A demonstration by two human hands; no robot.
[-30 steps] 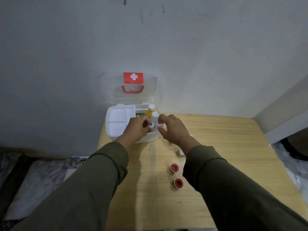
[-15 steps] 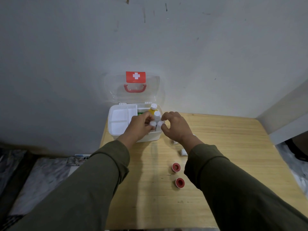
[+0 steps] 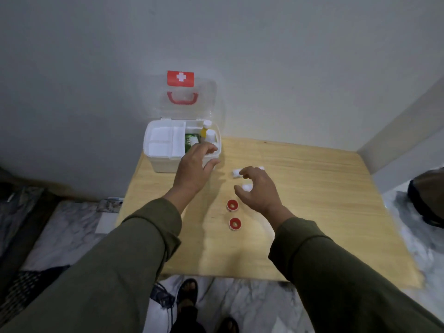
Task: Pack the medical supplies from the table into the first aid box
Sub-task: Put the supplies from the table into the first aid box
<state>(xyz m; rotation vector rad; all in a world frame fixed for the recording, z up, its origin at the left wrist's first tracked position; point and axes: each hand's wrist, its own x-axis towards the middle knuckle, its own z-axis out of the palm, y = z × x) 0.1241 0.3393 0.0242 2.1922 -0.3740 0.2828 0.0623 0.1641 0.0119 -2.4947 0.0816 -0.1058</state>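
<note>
Already bottles [image 3: 209, 135] stand inside the first aid box [image 3: 165, 164], just beyond the empty, loosely spread left hand [image 3: 194, 168]. Right hand [image 3: 260, 188], fingers spread and holding nothing, hovers over two white rolls [image 3: 236, 173]; two red-capped rolls [image 3: 232, 205] nearer the person are still unpacked.

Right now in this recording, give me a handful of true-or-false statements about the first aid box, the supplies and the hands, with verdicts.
1. The first aid box has its lid open and standing upright. True.
2. Two red-rimmed rolls lie on the table near the person. True.
3. The right hand is inside the box. False: it hovers over the table by a small white roll.
4. The left hand grips a yellow bottle. False: its fingers are relaxed and hold nothing; the yellow bottle stands in the box.
5. All supplies are packed. False: white and red-rimmed rolls remain on the table.
</note>
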